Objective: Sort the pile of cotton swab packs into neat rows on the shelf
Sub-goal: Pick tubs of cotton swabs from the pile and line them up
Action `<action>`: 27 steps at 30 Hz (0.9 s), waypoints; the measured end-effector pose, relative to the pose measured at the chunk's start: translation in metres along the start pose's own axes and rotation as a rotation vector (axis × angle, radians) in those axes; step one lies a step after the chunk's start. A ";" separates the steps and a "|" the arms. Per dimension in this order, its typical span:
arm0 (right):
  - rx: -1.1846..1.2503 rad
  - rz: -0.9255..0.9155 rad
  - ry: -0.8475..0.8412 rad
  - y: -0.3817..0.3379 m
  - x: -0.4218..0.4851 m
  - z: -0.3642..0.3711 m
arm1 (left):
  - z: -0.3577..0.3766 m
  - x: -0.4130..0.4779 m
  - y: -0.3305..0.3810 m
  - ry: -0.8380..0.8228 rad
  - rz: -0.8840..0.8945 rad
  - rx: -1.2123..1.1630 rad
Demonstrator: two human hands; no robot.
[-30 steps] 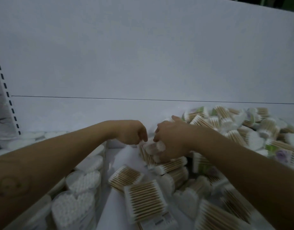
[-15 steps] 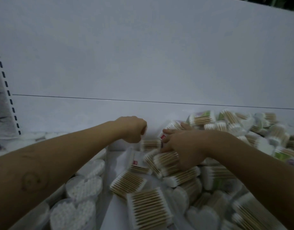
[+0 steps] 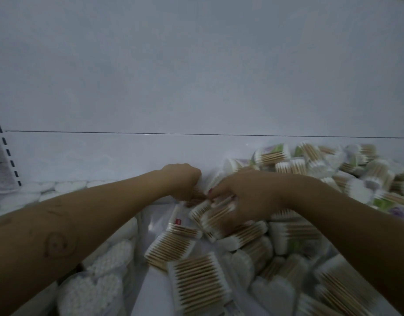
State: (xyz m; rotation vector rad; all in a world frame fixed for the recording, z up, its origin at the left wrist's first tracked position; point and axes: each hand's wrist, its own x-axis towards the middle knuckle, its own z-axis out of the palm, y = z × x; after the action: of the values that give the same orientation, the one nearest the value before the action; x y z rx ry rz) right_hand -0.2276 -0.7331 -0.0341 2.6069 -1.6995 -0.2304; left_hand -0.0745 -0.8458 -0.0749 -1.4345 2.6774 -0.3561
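A small red label [image 3: 177,221] on one clear plastic pack is too blurred to read. The left hand [image 3: 185,181] is clenched at the back of the white shelf [image 3: 150,293]; what it holds is hidden. The right hand [image 3: 246,197] presses spread fingers on flat clear packs of wooden-stemmed cotton swabs [image 3: 215,216], whether gripping I cannot tell. The loose pile [image 3: 333,172] lies right; white heart-shaped packs [image 3: 91,295] stand left.

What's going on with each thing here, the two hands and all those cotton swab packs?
Left hand: closed, at the back wall.
Right hand: pressing on wooden-stick packs.
Pile of swab packs: jumbled, unsorted.
Heart-shaped packs: lined up at left.
Flat packs: lying loose in front.
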 end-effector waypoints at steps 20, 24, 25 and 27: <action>0.530 -0.150 0.612 -0.032 0.043 -0.032 | -0.064 -0.106 -0.072 0.169 -0.329 -1.481; 0.816 -0.149 0.704 -0.036 0.046 -0.043 | -0.066 -0.116 -0.077 0.216 -0.315 -1.620; 0.789 -0.116 0.705 -0.036 0.046 -0.045 | -0.066 -0.118 -0.079 0.287 -0.318 -1.603; 0.669 -0.046 0.680 -0.036 0.047 -0.049 | -0.064 -0.120 -0.079 0.518 -0.271 -1.452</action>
State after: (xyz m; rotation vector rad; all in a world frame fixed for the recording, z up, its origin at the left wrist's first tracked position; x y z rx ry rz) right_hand -0.1699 -0.7640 0.0056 2.5944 -1.6114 1.2698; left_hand 0.0450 -0.7779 0.0025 -2.1131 3.1203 1.8043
